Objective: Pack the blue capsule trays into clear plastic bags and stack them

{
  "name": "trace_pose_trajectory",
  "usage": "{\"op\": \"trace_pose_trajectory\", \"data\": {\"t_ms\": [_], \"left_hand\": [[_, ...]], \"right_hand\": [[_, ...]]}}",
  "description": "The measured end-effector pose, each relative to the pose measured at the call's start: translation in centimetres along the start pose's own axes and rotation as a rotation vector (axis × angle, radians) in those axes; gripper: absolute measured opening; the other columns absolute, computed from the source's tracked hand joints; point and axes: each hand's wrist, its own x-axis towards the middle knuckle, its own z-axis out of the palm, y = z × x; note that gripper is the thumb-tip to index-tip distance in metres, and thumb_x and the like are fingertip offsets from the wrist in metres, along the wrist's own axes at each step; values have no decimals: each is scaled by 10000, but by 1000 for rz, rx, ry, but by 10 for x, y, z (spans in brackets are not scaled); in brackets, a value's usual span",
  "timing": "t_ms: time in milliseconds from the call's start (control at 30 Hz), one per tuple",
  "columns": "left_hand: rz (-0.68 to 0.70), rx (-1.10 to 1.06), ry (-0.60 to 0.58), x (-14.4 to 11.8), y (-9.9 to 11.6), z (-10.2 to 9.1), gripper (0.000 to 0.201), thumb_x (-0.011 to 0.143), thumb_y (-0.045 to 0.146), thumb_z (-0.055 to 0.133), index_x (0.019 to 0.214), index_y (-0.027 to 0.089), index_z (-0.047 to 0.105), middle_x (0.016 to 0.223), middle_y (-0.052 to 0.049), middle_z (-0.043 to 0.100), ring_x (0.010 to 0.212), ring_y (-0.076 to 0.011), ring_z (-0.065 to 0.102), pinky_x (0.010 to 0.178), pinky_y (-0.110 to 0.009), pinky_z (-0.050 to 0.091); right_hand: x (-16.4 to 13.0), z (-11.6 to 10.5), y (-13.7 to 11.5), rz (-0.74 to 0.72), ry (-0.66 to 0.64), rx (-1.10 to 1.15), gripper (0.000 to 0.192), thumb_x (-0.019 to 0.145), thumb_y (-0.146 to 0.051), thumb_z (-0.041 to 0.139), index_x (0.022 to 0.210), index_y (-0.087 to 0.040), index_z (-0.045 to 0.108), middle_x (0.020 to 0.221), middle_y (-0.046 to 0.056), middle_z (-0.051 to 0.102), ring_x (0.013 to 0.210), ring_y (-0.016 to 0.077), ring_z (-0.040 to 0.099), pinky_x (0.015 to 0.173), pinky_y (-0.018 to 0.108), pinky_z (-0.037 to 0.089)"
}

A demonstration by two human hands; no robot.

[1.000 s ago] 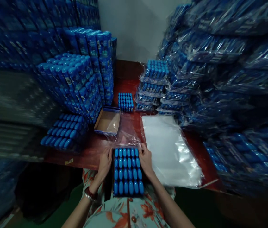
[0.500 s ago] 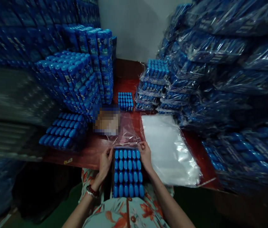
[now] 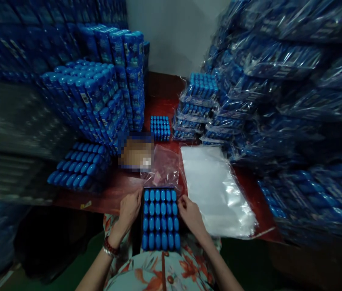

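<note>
A block of blue-capped bottles (image 3: pixel 160 218), set in tight rows, lies at the table's front edge against my body. Beyond its far end a clear plastic bag (image 3: pixel 166 171) stretches flat and crinkled over the tabletop. Along the block's left side my left hand (image 3: pixel 130 208) is closed, its fingertips pinched at the bag's edge. On the opposite side my right hand (image 3: pixel 190 212) is curled in the same kind of pinch near the far right corner. The thin film between the fingers is hard to make out.
A pile of flat clear bags (image 3: pixel 216 190) lies right on the red table (image 3: pixel 107 198). Another bottle block (image 3: pixel 76 165) sits at the left, with tall stacks (image 3: pixel 98 89) behind. Bagged packs (image 3: pixel 201 93) rise at the right. A small block (image 3: pixel 160 127) stands at the back.
Both hands have slid from the block's far corners a little toward my body along its sides. The bag's near edge looks less lifted.
</note>
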Motion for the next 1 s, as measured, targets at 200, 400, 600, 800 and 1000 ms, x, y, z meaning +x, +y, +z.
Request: {"op": "trace_pose_trajectory", "data": {"t_ms": [200,400,600,800,1000], "left_hand": [[27,13,100,4,7,-2,322,945,305,306,863,185,593,785,-90,680,694,-196,636,595,-253,368],[90,-11,200,-2,1,-8,256,927,265,336,776,204,534,671,-38,603,599,-178,575,571,-251,358],[415,-5,137,-41,-30,1,323,784,27,320,902,195,570,850,-76,657,804,-201,614,727,-295,458],[697,127,217,-97,-63,19,362,797,41,329,1010,214,566,878,-82,674,837,-201,632,814,-335,484],[854,148,223,-133,-66,21,305,921,90,254,815,221,508,619,13,588,547,-121,553,609,-232,436]], "right_hand": [[24,-21,-15,-145,125,9,464,825,-333,443,1271,-226,372,1158,86,527,814,185,590,742,332,455],[37,-22,-17,-326,-8,4,251,897,-296,345,775,-212,548,748,43,610,735,199,587,723,318,445],[-26,-15,27,-468,99,-22,303,862,-138,335,1017,-236,576,927,62,670,855,206,632,772,341,494],[-88,-6,66,-593,-69,-156,412,797,-55,350,1070,-279,562,898,50,677,820,204,638,714,327,506],[-106,-15,70,-700,-337,-333,147,843,-158,402,819,-229,528,699,11,604,638,158,558,589,260,414]]}}
